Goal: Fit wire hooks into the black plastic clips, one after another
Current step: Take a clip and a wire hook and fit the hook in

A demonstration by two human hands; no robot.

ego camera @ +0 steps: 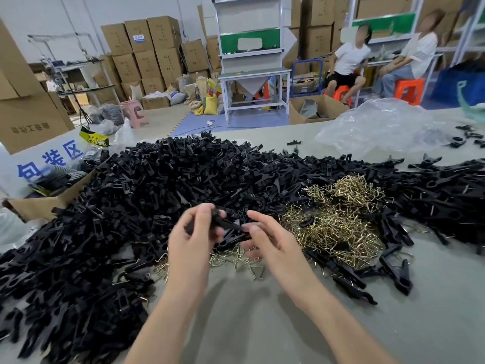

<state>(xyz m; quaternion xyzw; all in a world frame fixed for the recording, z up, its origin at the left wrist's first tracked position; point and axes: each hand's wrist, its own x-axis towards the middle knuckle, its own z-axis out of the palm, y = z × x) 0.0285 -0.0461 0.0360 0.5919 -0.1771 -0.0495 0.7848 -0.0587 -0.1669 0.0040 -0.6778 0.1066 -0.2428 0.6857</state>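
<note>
The left hand [195, 232] curls round one black clip [225, 223], held above the table [262, 324]. The right hand [265, 237], half curled, meets the clip's end; blur hides whether it pinches a hook, so I cannot tell. The job looks barely dented: a huge pile of clips [183, 174] lies from nine to twelve o'clock, and the heap of wire hooks [338, 219] sits at two. A few clips at four o'clock [393, 269] seem already fitted

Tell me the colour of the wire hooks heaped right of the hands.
Shiny brass-gold; the wire hooks show best in the head view.
</note>
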